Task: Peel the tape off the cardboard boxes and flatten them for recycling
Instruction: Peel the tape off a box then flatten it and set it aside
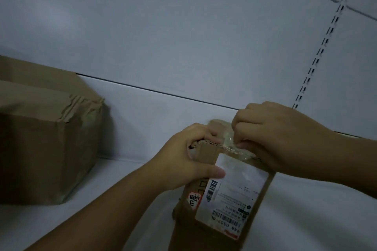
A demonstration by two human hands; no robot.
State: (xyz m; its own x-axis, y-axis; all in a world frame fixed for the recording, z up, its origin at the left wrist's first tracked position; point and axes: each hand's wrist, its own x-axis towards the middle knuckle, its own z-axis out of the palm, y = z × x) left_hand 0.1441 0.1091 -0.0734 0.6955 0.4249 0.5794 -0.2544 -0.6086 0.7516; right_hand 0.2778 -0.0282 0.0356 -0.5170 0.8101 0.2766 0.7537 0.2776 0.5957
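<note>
Cardboard box (206, 157) upright: left grip (183, 159) clutches top edge, right grip (275, 134) pinches clear tape (230, 140).

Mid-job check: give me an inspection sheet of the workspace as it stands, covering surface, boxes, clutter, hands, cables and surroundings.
Surface: white top, dimly lit.
Job's things: small box held in both hands, label facing the camera, clear tape across its top edge; big box at left on the top, wrinkled tape on its upper edge.
Clutter: nothing seen.
Grips: left hand grips the small box's top edge; right hand pinches the clear tape.
Cables: nothing seen.
Surroundings: white wall, slotted rail at right.
</note>
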